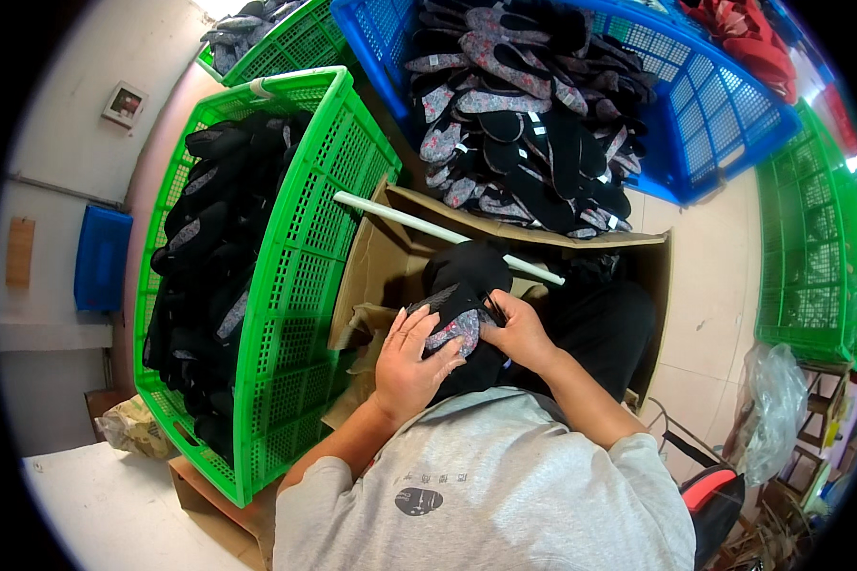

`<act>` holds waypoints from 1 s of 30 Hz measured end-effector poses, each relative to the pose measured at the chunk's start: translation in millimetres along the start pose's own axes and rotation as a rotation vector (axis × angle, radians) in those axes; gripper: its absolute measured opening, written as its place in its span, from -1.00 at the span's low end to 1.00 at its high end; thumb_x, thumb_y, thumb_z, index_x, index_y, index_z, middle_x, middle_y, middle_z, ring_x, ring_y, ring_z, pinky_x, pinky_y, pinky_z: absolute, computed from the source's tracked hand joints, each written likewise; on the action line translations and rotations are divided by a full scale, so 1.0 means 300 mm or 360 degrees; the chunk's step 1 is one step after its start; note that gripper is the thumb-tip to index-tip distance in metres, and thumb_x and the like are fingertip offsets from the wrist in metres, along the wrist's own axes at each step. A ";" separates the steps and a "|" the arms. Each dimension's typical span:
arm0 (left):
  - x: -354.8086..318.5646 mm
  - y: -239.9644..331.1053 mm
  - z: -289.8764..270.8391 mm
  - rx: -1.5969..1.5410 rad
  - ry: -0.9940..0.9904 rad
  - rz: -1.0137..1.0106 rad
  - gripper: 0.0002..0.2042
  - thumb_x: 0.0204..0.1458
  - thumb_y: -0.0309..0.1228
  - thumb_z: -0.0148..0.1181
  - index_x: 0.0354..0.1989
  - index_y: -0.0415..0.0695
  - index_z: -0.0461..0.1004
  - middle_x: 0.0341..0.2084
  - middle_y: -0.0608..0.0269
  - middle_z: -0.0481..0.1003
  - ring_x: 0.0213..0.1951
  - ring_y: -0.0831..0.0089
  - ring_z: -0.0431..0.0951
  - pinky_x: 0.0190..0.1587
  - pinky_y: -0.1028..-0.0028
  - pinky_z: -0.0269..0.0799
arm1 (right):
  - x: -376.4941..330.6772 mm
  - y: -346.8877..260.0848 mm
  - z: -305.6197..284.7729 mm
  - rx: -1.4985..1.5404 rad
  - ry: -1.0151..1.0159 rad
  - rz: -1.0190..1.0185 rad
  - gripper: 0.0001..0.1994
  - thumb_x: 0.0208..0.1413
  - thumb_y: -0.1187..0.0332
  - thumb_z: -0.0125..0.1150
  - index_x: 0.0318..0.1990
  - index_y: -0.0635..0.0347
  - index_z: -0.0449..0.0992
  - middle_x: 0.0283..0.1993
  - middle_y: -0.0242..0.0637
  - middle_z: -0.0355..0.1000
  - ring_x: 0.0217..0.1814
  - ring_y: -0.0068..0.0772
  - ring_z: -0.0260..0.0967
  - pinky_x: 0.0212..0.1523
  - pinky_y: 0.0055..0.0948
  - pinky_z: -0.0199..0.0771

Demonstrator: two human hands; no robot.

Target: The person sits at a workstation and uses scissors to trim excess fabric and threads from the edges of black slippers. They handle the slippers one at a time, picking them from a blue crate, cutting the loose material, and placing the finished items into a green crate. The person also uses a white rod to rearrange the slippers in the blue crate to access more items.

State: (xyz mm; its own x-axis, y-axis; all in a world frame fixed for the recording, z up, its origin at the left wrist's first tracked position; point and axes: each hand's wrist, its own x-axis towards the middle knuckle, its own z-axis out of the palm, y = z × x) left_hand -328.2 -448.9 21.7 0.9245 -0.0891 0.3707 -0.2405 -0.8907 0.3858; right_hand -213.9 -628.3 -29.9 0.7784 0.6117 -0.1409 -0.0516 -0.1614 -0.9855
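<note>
Along the left side, one green basket (305, 257) is holding a heap of dark footwear (221, 233), overlapping too closely to be counted. Above it, a second green basket (290, 48) is running past the top edge, partly cut off. Near the centre, one cardboard box (362, 266) is standing open with one white rod (400, 220) lying across it. The left hand (411, 360) is holding one black slipper with grey flowered fabric (457, 331), fingers spreading along its left side. That slipper is sitting between both hands, just beyond the shirt (486, 476), its dark parts merging with the black clothing around it. The right hand (519, 331) is pinching its right edge, some fingers curling out of sight. Beyond, one blue crate (733, 105) is carrying flowered slippers (524, 105), too mingled to count. At far right, a third green basket (809, 247) is standing above one clear plastic bag (769, 414), both blurring toward the dark rim.
</note>
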 end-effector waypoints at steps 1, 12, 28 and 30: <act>0.002 -0.001 0.002 0.0012 -0.0014 0.0016 -0.66 -0.28 -0.33 0.51 -0.22 0.06 0.67 -0.04 0.06 0.48 0.10 0.04 0.46 0.22 -0.01 0.31 | -0.003 0.003 -0.008 -0.0004 -0.0028 -0.0005 -0.77 -0.01 0.49 0.38 -0.35 0.23 0.37 -0.43 -0.45 0.27 -0.33 -0.63 0.15 -0.28 -0.52 0.28; 0.057 -0.085 0.060 0.0155 0.0150 0.0149 -0.66 -0.20 -0.39 0.48 -0.16 0.04 0.67 -0.03 0.07 0.43 0.09 0.04 0.45 0.21 0.07 0.35 | 0.018 0.006 -0.030 -0.0023 -0.0139 -0.0099 -0.81 0.00 0.51 0.36 -0.32 0.23 0.41 -0.39 -0.42 0.26 -0.29 -0.57 0.17 -0.22 -0.49 0.27; 0.328 -0.239 0.157 0.0568 0.0392 0.0126 -0.94 -0.26 -0.40 0.27 -0.57 -0.03 0.52 -0.32 0.28 0.41 -0.20 0.25 0.43 -0.15 0.26 0.31 | 0.056 -0.015 0.009 0.0182 -0.0069 -0.0096 -0.85 -0.03 0.53 0.26 -0.39 0.18 0.36 -0.47 -0.47 0.22 -0.38 -0.58 0.15 -0.31 -0.50 0.23; 0.349 -0.273 0.168 0.0678 0.0264 0.0131 -0.95 -0.26 -0.39 0.24 -0.60 -0.04 0.52 -0.34 0.29 0.40 -0.21 0.24 0.42 -0.12 0.25 0.28 | 0.062 -0.017 0.015 0.0166 -0.0063 -0.0117 -0.85 -0.03 0.52 0.26 -0.41 0.17 0.35 -0.49 -0.48 0.21 -0.39 -0.60 0.14 -0.32 -0.51 0.21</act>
State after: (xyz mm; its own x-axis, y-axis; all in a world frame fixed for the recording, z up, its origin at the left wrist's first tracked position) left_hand -196.8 -407.7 -13.5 0.8392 -0.1258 0.5290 -0.1362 -0.9905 -0.0194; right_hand -201.9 -612.6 -28.1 0.7573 0.6493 -0.0694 -0.0615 -0.0349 -0.9975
